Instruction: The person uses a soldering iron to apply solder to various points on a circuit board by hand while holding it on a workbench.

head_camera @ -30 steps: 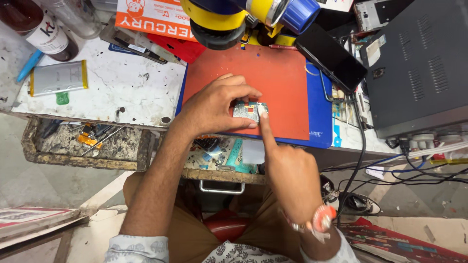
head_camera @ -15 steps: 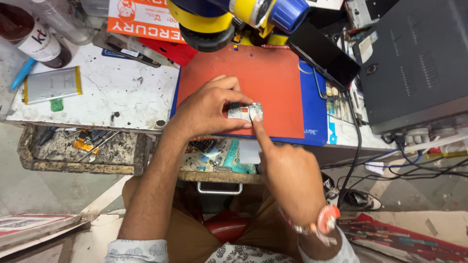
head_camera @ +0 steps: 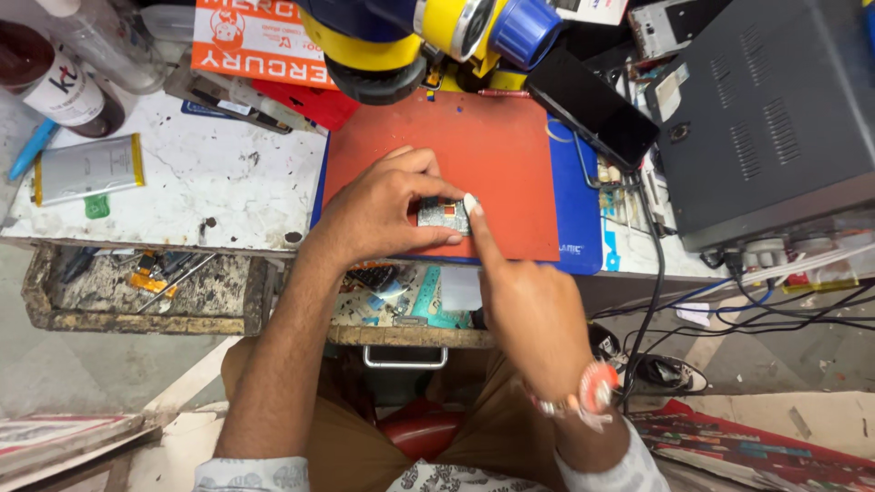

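The left hand (head_camera: 383, 214) pinches a small circuit board (head_camera: 444, 216) between thumb and fingers, holding it flat on the orange mat (head_camera: 497, 155). The thumb lies along the board's near edge and the other fingers curl over its far edge. The right hand (head_camera: 524, 305) comes up from below with its forefinger stretched out, the tip pressing on the board's right end; the other right fingers are folded back and hold nothing that shows.

To do this press well, the left grip should stay low and firm so the board cannot slide on the mat, and the forefinger should bear straight down, lightly, since the board looks thin and stiff and would likely crack or skid under a slanting push.

The board is a small grey rectangle with a red-orange patch and tiny metal parts, rough to the eye. The mat is smooth, matt and flat, lying on a blue mat (head_camera: 574, 196) that shows along its right edge. Above hangs a yellow and blue microscope head (head_camera: 428, 32), rounded and glossy. To the left the white benchtop (head_camera: 210, 182) is scuffed and stained, with a flat silver battery (head_camera: 87, 169) on it. A dark phone (head_camera: 592, 105) lies slanted at the mat's upper right corner, beside a grey metal box (head_camera: 766, 109) with vent slots. Below the bench an open drawer (head_camera: 410, 296) holds small parts.
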